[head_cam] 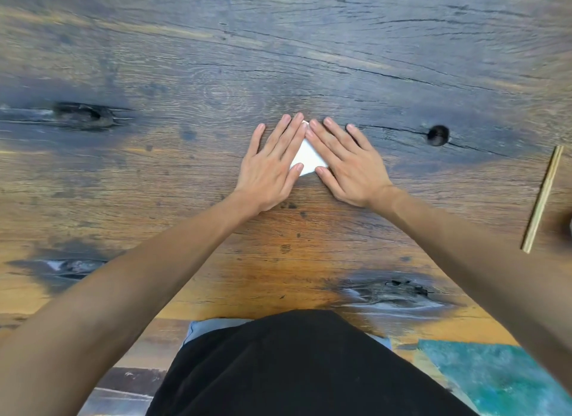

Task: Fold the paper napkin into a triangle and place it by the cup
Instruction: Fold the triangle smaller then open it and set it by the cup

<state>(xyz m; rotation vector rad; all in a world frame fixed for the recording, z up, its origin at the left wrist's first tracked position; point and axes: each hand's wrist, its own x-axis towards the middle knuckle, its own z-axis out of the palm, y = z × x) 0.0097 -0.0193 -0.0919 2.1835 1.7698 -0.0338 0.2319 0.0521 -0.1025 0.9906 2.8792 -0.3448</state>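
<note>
We are pressing the napkin (306,160) flat at table (185,75) centre, left hand (272,164) at its 9 o'clock, right hand (346,164) at 3, fingers spread and gripping nothing. We are judging the crease needs firm, even strokes (no cup in view).

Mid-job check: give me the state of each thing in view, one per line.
White paper napkin: folded, flat on the table, mostly covered by both hands.
Left hand: open, palm down, pressing the napkin.
Right hand: open, palm down, pressing the napkin.
Pale wooden chopsticks: lying together at the right edge, untouched.
Cup: not visible.
</note>
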